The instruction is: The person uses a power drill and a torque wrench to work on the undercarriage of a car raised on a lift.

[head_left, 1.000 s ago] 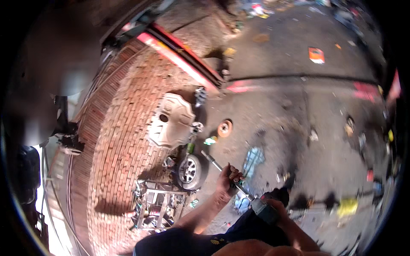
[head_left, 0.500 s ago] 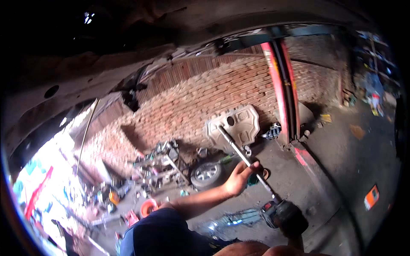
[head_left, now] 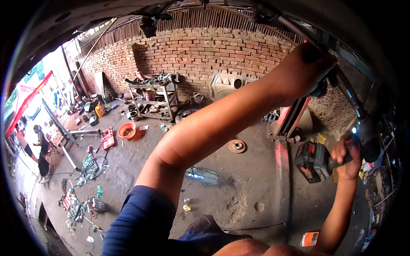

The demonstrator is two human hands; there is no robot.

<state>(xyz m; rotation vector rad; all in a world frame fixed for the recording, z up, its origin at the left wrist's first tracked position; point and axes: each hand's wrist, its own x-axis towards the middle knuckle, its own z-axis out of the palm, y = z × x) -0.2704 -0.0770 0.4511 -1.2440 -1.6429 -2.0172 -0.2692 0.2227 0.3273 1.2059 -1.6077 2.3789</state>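
Observation:
My right hand (head_left: 348, 157) is wrapped round the handle of a cordless impact wrench (head_left: 315, 163), with its battery block toward the left and a small light glowing near its head. A long extension bar (head_left: 351, 94) rises from the wrench, tilted up and left toward the car's underside. My left hand (head_left: 304, 70) is raised high, closed around the bar's upper end beside a dark rod (head_left: 294, 29) under the car. Shadow hides most of the left fingers, and the bar's tip is not visible.
A red lift post (head_left: 290, 117) stands behind my arms. Along the brick wall are a cluttered metal rack (head_left: 154, 100) and a beige panel (head_left: 222, 85). On the floor lie a brake disc (head_left: 237, 146), an orange basin (head_left: 127, 130) and tool cases (head_left: 89, 165). People are at far left.
The impact wrench and its extension bar have moved up and right with my right hand. My left hand has risen along with the bar toward the car's underside. The view has shifted too.

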